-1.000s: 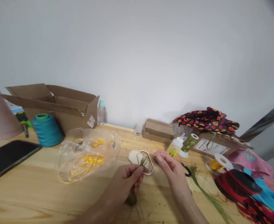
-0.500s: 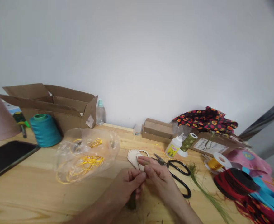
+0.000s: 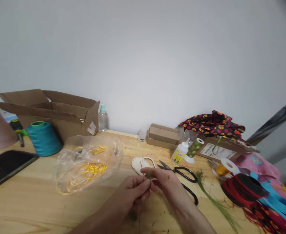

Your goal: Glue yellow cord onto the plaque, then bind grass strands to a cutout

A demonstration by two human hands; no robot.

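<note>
My left hand pinches a small bundle of green thread between thumb and forefinger, its top poking up above the fingertips. A dark green blurred end shows under that hand. Close against the bundle, my right hand has its forefinger reaching across behind it, the other fingers curled; what they hold is hidden. Behind the fingers lie pale flat cut-out pieces with a scalloped edge. Black-handled scissors lie beside my right hand, partly covered by it. Loose green threads stretch out to their right.
A plastic bag with yellow cord, a teal thread cone, a phone and an open cardboard box stand left. Rightward are a glue bottle, a green thread spool, gold cord and a red-black spool.
My right hand has lifted and turned, its forefinger now across behind the green bundle, whose top has come into view. My left hand keeps its pinch. The view has shifted slightly.
</note>
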